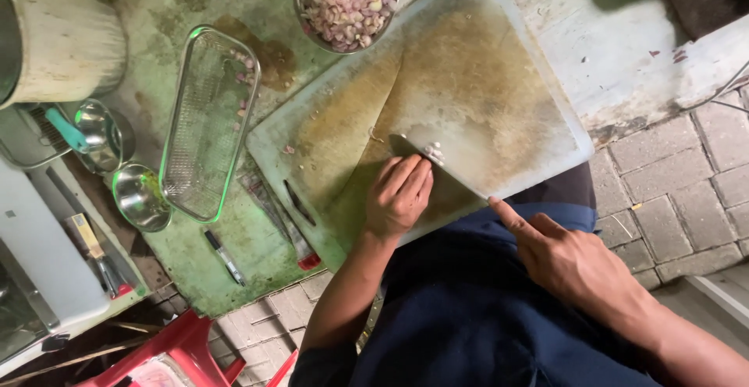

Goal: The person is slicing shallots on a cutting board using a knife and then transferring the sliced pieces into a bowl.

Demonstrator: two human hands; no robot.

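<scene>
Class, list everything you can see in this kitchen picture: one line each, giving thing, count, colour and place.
cutting board: one, whitish, stained, centre
knife: one, steel blade, on board
shallot pieces: few, pale pink, by the blade
bowl of chopped shallots: one, metal, top
mesh tray: one, metal, left of board
small bowls: two, metal, far left
pen: one, black, counter edge
stool: one, red, bottom left
left hand: one, fingers on shallot pieces
right hand: one, on knife handle

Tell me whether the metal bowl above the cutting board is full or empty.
Full: the metal bowl is heaped with chopped pinkish shallot pieces nearly to its rim.
</scene>
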